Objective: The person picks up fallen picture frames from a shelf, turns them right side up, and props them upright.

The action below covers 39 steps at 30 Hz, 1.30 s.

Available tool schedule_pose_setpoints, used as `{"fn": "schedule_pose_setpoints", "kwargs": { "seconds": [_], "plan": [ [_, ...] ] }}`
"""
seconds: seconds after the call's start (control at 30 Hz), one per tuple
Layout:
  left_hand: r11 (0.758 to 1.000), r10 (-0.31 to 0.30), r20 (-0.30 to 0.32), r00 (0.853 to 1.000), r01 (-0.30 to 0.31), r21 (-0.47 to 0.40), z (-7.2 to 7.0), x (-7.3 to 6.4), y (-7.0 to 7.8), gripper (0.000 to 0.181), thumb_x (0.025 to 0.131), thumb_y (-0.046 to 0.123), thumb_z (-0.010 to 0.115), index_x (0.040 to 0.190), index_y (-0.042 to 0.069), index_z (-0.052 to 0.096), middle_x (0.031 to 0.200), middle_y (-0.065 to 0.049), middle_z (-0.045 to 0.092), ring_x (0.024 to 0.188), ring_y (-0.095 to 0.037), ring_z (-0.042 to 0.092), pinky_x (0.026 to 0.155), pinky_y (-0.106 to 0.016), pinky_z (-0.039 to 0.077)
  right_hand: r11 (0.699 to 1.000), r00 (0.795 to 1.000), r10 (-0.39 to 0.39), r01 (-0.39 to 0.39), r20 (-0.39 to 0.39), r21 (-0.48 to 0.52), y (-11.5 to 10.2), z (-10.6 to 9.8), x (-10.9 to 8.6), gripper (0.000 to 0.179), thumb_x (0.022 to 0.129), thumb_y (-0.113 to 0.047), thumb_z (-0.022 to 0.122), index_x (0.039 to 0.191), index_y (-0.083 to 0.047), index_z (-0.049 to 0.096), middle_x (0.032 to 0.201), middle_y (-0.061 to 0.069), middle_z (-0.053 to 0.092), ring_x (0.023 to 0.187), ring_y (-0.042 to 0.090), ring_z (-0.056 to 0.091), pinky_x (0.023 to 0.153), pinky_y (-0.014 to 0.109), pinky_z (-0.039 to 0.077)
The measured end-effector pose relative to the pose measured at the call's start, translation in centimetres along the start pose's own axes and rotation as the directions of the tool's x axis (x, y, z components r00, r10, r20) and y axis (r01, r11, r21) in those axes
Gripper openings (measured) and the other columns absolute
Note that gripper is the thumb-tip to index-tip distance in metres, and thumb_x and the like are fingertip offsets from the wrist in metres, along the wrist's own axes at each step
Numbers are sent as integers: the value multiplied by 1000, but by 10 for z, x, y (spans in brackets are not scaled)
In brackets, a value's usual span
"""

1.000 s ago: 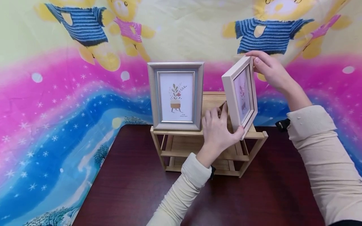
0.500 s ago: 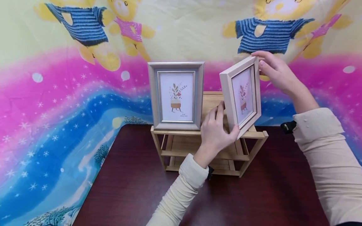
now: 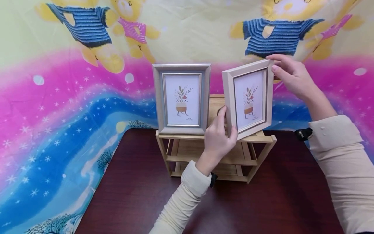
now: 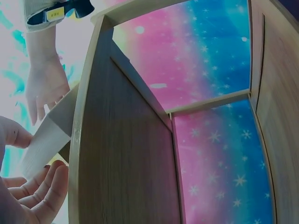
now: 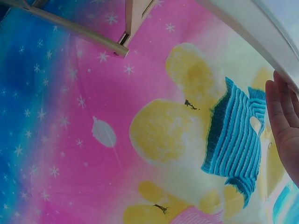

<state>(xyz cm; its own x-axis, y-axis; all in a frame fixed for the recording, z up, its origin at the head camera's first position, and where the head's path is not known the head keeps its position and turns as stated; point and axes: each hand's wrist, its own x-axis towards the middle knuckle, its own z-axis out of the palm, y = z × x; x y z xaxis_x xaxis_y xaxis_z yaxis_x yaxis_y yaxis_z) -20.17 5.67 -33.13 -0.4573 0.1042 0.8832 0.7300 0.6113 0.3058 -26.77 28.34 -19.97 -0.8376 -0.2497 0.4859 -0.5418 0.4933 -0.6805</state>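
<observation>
A cream picture frame (image 3: 269,107) with a potted-plant print stands slightly turned above the right half of a small wooden rack (image 3: 257,139). At its lower left corner my left hand (image 3: 217,138) holds it, thumb in front and fingers around the side. My right hand (image 3: 293,76) grips the upper right corner, the thumb on the front edge. In the left wrist view the frame's corner (image 4: 46,144) lies between thumb and fingers. The right wrist view catches the frame's edge (image 5: 252,32) beside my fingers. Whether its base touches the rack top cannot be told.
A second, silver-grey picture frame (image 3: 182,130) stands upright on the rack's left half, close to the held one. The rack sits on a dark reddish table (image 3: 131,182). Behind hangs a colourful backdrop (image 3: 187,35) with teddy bears.
The cream frame has turned to face more forward. My right hand has moved right with its upper corner; my left hand has shifted left and slightly forward in view with the lower corner.
</observation>
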Motion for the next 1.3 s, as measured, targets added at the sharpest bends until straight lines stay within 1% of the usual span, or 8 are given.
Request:
{"fn": "schedule_pose_setpoints", "kwargs": {
  "seconds": [0.27, 0.4, 0.5, 0.6, 0.8, 1.03, 1.17, 1.3],
  "plan": [
    [1000, 3, 0, 1000, -4, -11, -3, 2, -5, 45, 80, 5, 60, 121, -7, 46, 96, -14, 62, 68, -15, 59, 56, -14, 47, 1000, 1000, 1, 0, -27, 14, 1, -2, -4, 41, 91, -11, 52, 132, -14, 48, 109, -8, 54, 88, 2, 57, 69, 9, 44],
    [1000, 1, -2, 1000, -1, 7, -3, 2, -7, 44, 80, 3, 59, 121, -7, 47, 90, -13, 61, 68, -16, 58, 56, -18, 48, 999, 1000, -1, 2, -25, 36, -1, -4, -6, 43, 90, -8, 54, 132, -14, 49, 109, -8, 54, 87, 0, 58, 68, 9, 45],
    [999, -7, 4, 1000, 7, 48, -4, 2, -8, 42, 81, 3, 59, 121, -8, 48, 85, -12, 61, 67, -18, 59, 58, -22, 50, 999, 1000, 1, 0, -25, 41, -1, -5, -8, 44, 89, -6, 55, 131, -16, 50, 109, -7, 54, 87, 0, 58, 68, 8, 45],
    [995, -24, 30, 999, 21, 96, -4, 3, -8, 41, 83, 2, 58, 121, -8, 48, 85, -13, 62, 66, -19, 59, 60, -24, 51, 999, 999, -10, 11, -30, 47, -1, -7, -11, 45, 87, -3, 56, 131, -16, 51, 109, -7, 55, 86, 1, 59, 69, 8, 45],
    [985, -59, 106, 993, 40, 170, -4, 5, -8, 44, 84, 0, 56, 125, -10, 45, 80, -10, 60, 60, -15, 55, 54, -20, 47, 999, 998, -35, 37, -53, 39, -2, -8, -17, 47, 85, 1, 57, 130, -15, 52, 107, -9, 57, 84, 0, 60, 70, 8, 45],
    [974, -95, 132, 987, 64, 219, -5, 8, -7, 44, 84, -1, 55, 126, -10, 44, 78, -9, 60, 59, -14, 53, 54, -19, 46, 999, 996, -23, 26, -91, 31, -5, -8, -23, 47, 84, 2, 59, 128, -12, 54, 102, -9, 59, 81, -1, 60, 68, 8, 45],
    [969, -107, 148, 983, 70, 237, -5, 8, -7, 48, 82, -3, 57, 127, -11, 43, 83, -11, 62, 63, -16, 56, 56, -21, 48, 999, 994, -46, 47, -104, 15, -7, -9, -26, 48, 83, 3, 60, 128, -13, 54, 101, -10, 60, 82, -1, 60, 69, 7, 45],
    [966, -103, 162, 981, 60, 251, -7, 7, -7, 52, 79, -3, 58, 128, -11, 42, 99, -16, 64, 75, -20, 62, 66, -23, 51, 997, 992, -47, 40, -119, -59, -8, -8, -31, 52, 84, -2, 61, 132, -19, 50, 102, -15, 58, 84, -5, 58, 70, 5, 43]
  ]
}}
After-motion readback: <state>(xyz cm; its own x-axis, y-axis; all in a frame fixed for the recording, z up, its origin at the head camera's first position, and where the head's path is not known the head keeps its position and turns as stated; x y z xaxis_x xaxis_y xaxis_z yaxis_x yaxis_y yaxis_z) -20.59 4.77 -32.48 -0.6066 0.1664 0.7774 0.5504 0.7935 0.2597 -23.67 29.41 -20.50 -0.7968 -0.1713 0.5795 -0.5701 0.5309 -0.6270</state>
